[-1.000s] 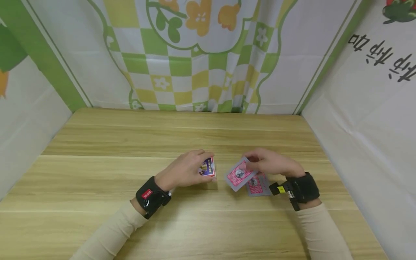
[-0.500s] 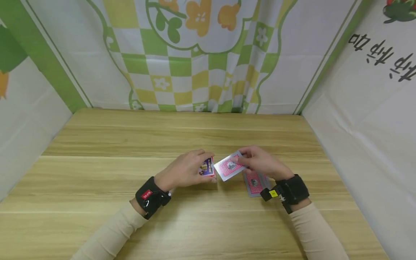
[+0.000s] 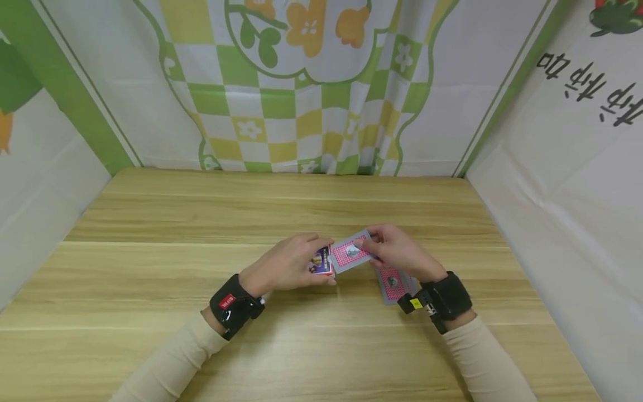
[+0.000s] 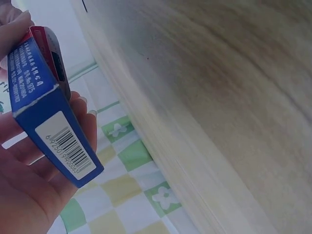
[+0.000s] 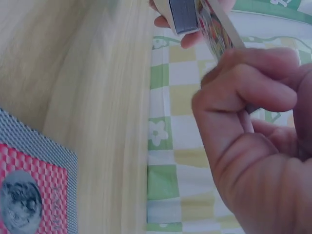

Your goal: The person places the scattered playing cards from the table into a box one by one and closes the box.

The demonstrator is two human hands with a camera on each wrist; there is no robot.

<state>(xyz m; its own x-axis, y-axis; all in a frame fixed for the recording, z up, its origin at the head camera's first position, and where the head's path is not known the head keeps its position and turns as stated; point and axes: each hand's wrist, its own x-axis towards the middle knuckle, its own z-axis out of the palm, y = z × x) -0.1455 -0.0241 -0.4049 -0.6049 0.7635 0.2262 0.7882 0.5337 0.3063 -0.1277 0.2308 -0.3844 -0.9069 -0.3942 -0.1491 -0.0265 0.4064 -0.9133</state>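
Observation:
My left hand (image 3: 288, 262) grips a small blue and red card box (image 3: 321, 261) between thumb and fingers. In the left wrist view the box (image 4: 66, 146) shows a barcode on its end. My right hand (image 3: 404, 254) pinches a playing card (image 3: 351, 252) with a red patterned back, its left end at the box's right end. Whether the card's edge is inside the box I cannot tell. The right wrist view has the card's printed face (image 5: 214, 29) beside the box's dark end (image 5: 184, 17). Beneath my right hand, more red-backed cards (image 3: 392, 283) lie on the table.
The wooden table (image 3: 201, 212) carries the loose cards, also close below the right wrist as a red-backed card (image 5: 34, 190). A checked green and yellow curtain (image 3: 281, 123) hangs behind the table's far edge. White printed cloth (image 3: 562, 167) borders the right side.
My right hand has moved left with the card, from above the loose cards to the end of the box. The left hand and box have barely moved.

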